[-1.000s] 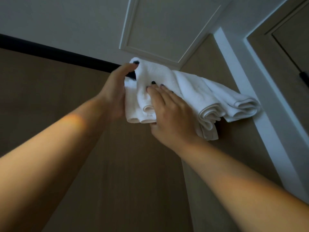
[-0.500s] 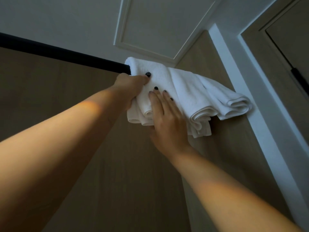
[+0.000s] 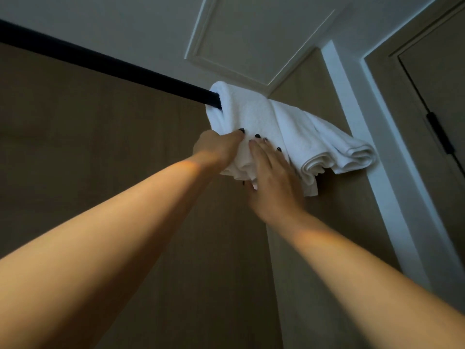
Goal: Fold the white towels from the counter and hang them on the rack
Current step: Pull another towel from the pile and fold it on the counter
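A tan, wood-grained wall (image 3: 105, 152) fills most of the view, seen from below, with a pale ceiling above it carrying a framed rectangular panel (image 3: 254, 39). A white door frame (image 3: 352, 117) runs down the right side, next to a dark door (image 3: 432, 79) with a black hinge on its edge.

A black rail (image 3: 108, 64) crosses the upper wall from the left edge toward the middle. White towels hang over its right end, side by side. The nearest towel (image 3: 246, 109) drapes over the bar where the bare rail ends, its folded layers bunched below. To its right hang the other towels (image 3: 332, 149), at least 2 of them, their folded edges stacked in rolls near the door frame.

Both arms reach up to the nearest towel. The left hand (image 3: 216, 149) grips its lower left part, fingers curled into the fabric and the thumb, with a dark nail, pressed on the front. The right hand (image 3: 271, 177) lies flat on the towel's front just beside it, fingers straight and spread, dark nails showing, palm pressing the cloth toward the wall. The 2 hands nearly touch.
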A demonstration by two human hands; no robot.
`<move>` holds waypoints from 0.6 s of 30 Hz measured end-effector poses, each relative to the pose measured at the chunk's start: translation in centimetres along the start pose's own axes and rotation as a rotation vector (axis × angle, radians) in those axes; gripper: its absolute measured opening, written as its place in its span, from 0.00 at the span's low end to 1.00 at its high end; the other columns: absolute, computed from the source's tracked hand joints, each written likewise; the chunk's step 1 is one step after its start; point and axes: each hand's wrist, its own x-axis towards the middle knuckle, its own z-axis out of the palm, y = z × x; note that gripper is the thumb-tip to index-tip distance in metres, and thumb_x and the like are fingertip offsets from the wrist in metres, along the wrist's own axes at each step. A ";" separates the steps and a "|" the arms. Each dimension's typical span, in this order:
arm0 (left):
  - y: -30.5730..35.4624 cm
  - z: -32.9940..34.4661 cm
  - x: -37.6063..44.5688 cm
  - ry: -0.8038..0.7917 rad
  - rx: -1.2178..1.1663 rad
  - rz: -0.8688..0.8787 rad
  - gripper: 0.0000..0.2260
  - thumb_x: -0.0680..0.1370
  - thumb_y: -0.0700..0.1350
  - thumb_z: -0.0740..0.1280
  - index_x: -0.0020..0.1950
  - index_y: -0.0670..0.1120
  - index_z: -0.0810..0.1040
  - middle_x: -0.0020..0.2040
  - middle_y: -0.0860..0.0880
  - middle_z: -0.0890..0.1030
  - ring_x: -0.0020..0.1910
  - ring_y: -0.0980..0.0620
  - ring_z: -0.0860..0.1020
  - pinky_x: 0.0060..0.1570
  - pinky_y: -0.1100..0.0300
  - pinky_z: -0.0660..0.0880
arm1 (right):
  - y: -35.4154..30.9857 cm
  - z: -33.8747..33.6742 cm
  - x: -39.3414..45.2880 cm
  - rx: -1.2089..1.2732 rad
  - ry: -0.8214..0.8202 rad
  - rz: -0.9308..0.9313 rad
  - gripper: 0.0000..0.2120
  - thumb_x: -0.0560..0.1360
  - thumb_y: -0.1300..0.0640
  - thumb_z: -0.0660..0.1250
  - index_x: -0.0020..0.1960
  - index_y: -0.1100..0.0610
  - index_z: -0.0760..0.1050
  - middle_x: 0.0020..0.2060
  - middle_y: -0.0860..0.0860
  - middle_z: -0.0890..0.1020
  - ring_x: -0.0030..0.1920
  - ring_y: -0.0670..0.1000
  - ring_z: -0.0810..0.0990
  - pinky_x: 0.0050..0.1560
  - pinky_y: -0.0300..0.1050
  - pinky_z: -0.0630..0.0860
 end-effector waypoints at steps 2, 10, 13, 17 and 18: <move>-0.5 -0.2 -0.4 0.002 -0.024 0.006 0.19 0.78 0.58 0.65 0.54 0.43 0.75 0.43 0.48 0.79 0.45 0.47 0.81 0.51 0.53 0.79 | -0.3 -1.4 -0.4 -0.008 -0.101 -0.050 0.37 0.71 0.67 0.70 0.76 0.63 0.59 0.76 0.58 0.63 0.78 0.55 0.56 0.76 0.47 0.49; -0.9 -1.4 -2.5 -0.020 -0.067 -0.002 0.27 0.80 0.62 0.58 0.70 0.44 0.71 0.62 0.45 0.77 0.48 0.49 0.75 0.39 0.57 0.68 | -0.4 -8.4 -0.3 -0.074 -0.308 -0.051 0.36 0.77 0.58 0.64 0.79 0.57 0.50 0.79 0.52 0.53 0.79 0.49 0.48 0.74 0.39 0.44; -0.6 -2.7 -3.3 0.009 -0.020 -0.028 0.28 0.81 0.61 0.56 0.74 0.44 0.67 0.68 0.43 0.73 0.51 0.47 0.71 0.47 0.55 0.67 | -0.9 -10.4 -0.3 -0.078 -0.345 -0.055 0.35 0.78 0.56 0.63 0.80 0.56 0.49 0.79 0.51 0.52 0.79 0.49 0.48 0.71 0.37 0.43; -0.7 -4.5 -5.3 -0.024 0.038 -0.008 0.27 0.81 0.60 0.57 0.70 0.41 0.70 0.60 0.42 0.77 0.46 0.50 0.73 0.46 0.55 0.67 | -1.9 -12.6 -0.7 -0.052 -0.370 -0.091 0.33 0.79 0.55 0.63 0.79 0.57 0.52 0.79 0.52 0.56 0.79 0.50 0.51 0.72 0.38 0.45; -0.7 -4.9 -5.8 -0.033 0.047 -0.008 0.25 0.81 0.60 0.58 0.65 0.40 0.73 0.55 0.41 0.77 0.41 0.51 0.72 0.44 0.56 0.68 | -2.1 -13.0 -0.8 -0.037 -0.378 -0.087 0.32 0.79 0.54 0.62 0.79 0.58 0.53 0.79 0.52 0.57 0.79 0.49 0.51 0.73 0.39 0.45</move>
